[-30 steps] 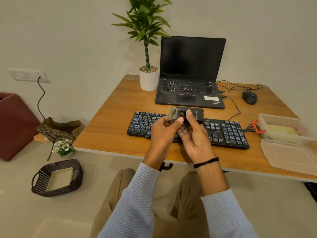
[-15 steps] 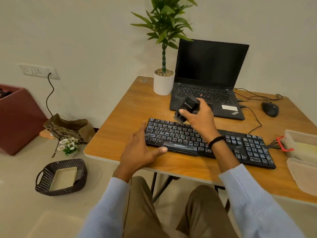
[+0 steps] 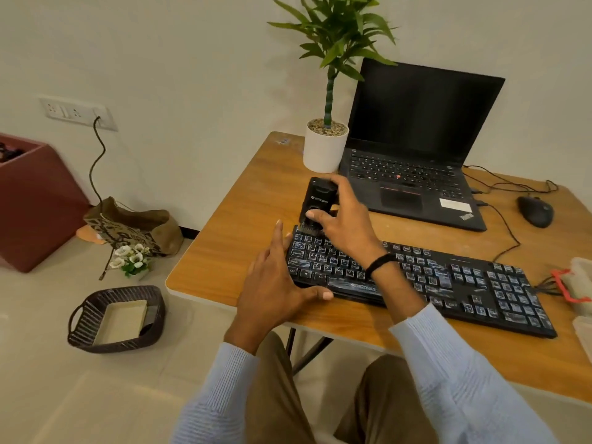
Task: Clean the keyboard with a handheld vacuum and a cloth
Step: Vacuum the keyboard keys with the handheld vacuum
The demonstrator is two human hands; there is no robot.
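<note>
A black keyboard (image 3: pixel 448 283) lies along the front of the wooden table (image 3: pixel 237 238). My right hand (image 3: pixel 346 225) grips a small black handheld vacuum (image 3: pixel 317 200), held upright with its brush nozzle down on the keyboard's far left corner. My left hand (image 3: pixel 275 283) rests at the keyboard's left end with fingers straight, the thumb lying along the front edge. No cloth can be made out for certain.
A black laptop (image 3: pixel 416 149) stands open behind the keyboard, a white potted plant (image 3: pixel 323 145) to its left, a mouse (image 3: pixel 535 211) to its right. Clear plastic containers (image 3: pixel 579 283) sit at the right edge. On the floor are a dark basket (image 3: pixel 115 318) and a paper bag (image 3: pixel 131 225).
My left hand let go of the vacuum and went to the keyboard's left end. My right hand carried the vacuum to the far left corner and turned its brush down onto the keys.
</note>
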